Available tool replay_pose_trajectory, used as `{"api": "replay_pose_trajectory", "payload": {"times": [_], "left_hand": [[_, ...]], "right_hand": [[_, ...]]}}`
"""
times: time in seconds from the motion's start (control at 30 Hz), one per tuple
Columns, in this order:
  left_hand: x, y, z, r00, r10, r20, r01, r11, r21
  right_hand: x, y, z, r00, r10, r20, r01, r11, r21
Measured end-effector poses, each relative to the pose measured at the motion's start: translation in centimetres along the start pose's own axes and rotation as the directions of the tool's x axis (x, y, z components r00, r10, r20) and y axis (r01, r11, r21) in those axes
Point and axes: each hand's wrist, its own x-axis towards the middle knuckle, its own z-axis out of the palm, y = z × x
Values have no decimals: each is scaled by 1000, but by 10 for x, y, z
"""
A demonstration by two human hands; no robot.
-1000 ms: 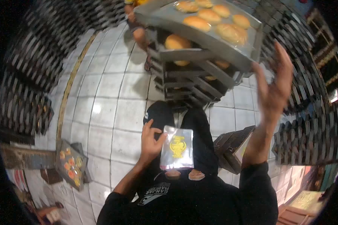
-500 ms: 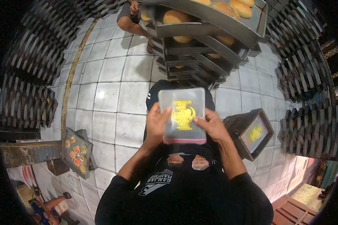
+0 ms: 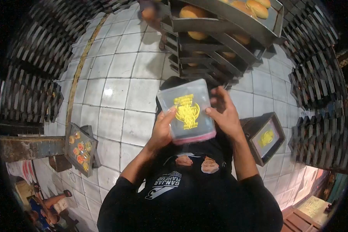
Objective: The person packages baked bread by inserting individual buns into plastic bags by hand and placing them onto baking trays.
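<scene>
A stack of clear plastic bags (image 3: 189, 127) with yellow print and a pinkish-red edge is held over my lap, tilted a little. My left hand (image 3: 163, 129) grips it from the left side, thumb flat on top near the print and fingers hidden underneath. At the right edge of the stack, my right hand (image 3: 223, 114) has its thumb tip touching or nearly touching the plastic. Its other fingers are stretched out and apart, slightly blurred.
Ahead rises a stack of metal trays (image 3: 220, 27) with bread rolls (image 3: 193, 12). A dark box (image 3: 275, 154) on my right holds more printed bags (image 3: 266, 138). On my left sits a tray of small wrapped items (image 3: 80, 149). Other people are at the upper middle and lower left.
The bag stack has turned slightly and its top has shifted left. My right hand has loosened from its edge, fingers lifting away. My view has shifted slightly.
</scene>
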Motion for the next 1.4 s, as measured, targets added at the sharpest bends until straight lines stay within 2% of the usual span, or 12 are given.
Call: {"api": "replay_pose_trajectory", "payload": {"times": [0.1,0.13,0.2,0.3,0.5,0.57,0.63,0.67,0.77,1.03,1.2,1.4], "left_hand": [[-11,-14,-6,990,-140,-16,140,976,164],[-10,-29,-12,970,226,-84,-146,829,540],[-16,-30,-38,766,510,391,-333,-206,920],[-28,-40,-50,835,308,456,-236,-549,802],[-25,-33,-48,731,199,652,-478,-532,699],[-30,-21,-11,857,386,341,-438,199,877],[-14,-9,-19,985,-111,133,-29,652,758],[-5,-2,-26,959,-228,166,-21,530,848],[16,-7,-25,990,-133,49,87,844,529],[68,-31,-45,997,35,-68,-14,958,288],[62,-19,-50,989,91,-117,-59,965,254],[62,-8,-50,983,59,-175,-17,972,234]], "right_hand": [[-12,31,-9,893,333,302,-393,904,167],[-19,55,-9,926,259,273,-285,957,58],[-35,76,-15,907,350,233,-296,925,-237],[-50,71,-14,952,238,192,-128,880,-458],[-44,6,-9,829,-437,348,527,404,-748],[-45,5,-19,880,-176,441,444,636,-631],[-23,-28,-20,872,-226,433,443,740,-506],[-7,-55,-22,837,-227,498,489,720,-493],[53,-160,-25,628,-506,591,776,457,-434],[322,-297,-6,775,-213,596,600,544,-586],[403,-237,0,847,191,495,514,-66,-855],[324,-269,-8,910,120,396,380,137,-915]]}}
